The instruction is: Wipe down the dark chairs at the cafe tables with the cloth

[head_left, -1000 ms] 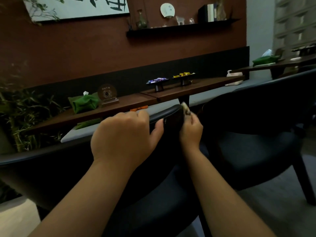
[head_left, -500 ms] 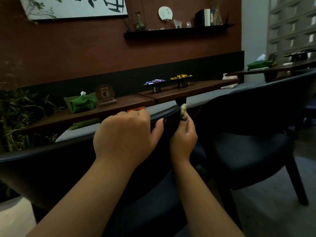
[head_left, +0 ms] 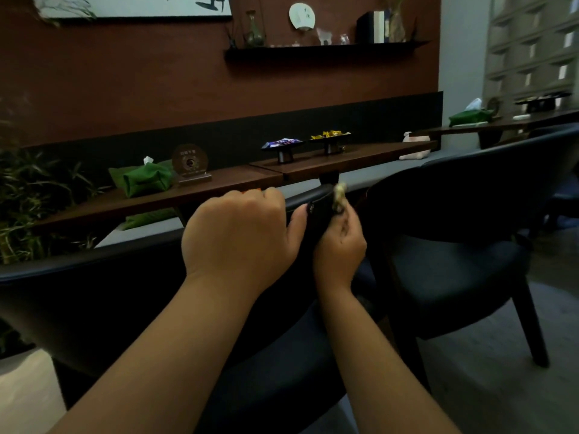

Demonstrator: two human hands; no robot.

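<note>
— What are the hands doing?

— The left hand (head_left: 241, 233) is curled over the top edge of the near chair (head_left: 94, 296), fingers wrapped over the backrest rim and the thumb pressed against its end. The right hand (head_left: 340, 242) is closed around a small pale cloth (head_left: 339, 195), which pokes up above the fingers and touches the end of that same backrest.

— And beside them?

— A second dark chair (head_left: 463, 214) stands just to the right, its seat facing the near one, and its curved back blocks part of the bench behind.

— What lies beyond?

— A long wooden table (head_left: 238, 183) holding a green tissue pouch (head_left: 145, 180), a round plaque (head_left: 189, 162) and two small stands of wrapped sweets (head_left: 305, 142). Bamboo leaves (head_left: 34, 195) crowd the left. Above, a dark shelf (head_left: 322, 50) of ornaments hangs on the reddish-brown wall, and the floor at lower right is grey.
</note>
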